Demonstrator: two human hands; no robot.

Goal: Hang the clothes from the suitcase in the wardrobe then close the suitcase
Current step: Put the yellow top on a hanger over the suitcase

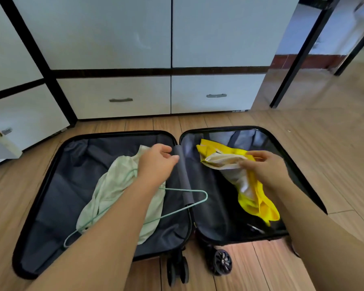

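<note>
While the black hard-shell suitcase lies butterflied open on the wooden plank floor in front of the closed white wardrobe, what matters for the next move is how each garment sits under each hand. In the left half, a crumpled pale green fabric garment lies on the dark lining, threaded with a thin mint-green wire hanger whose long axis runs roughly left to right, low at the near-left corner and rising toward the grey padded centre hinge strip. The left hand hovers over the top of that garment, close to the hinge strip; its fingers look loosely curled with thumb and forefinger drawn near each other, but motion blur keeps me from telling whether they pinch cloth or nothing. It is plainly the nearer hand to the green piece and the hanger.

Across the hinge, in the right half, a bright yellow cloth garment with a cream-white inner layer stretches from the far-left corner of that compartment down toward the near-right. The right hand grips it at the upper middle, fingers closed round the cream layer, so the yellow length trails below the hand toward the person.

Both garments are in the case, so I judge the hanging not yet begun for either.
</note>
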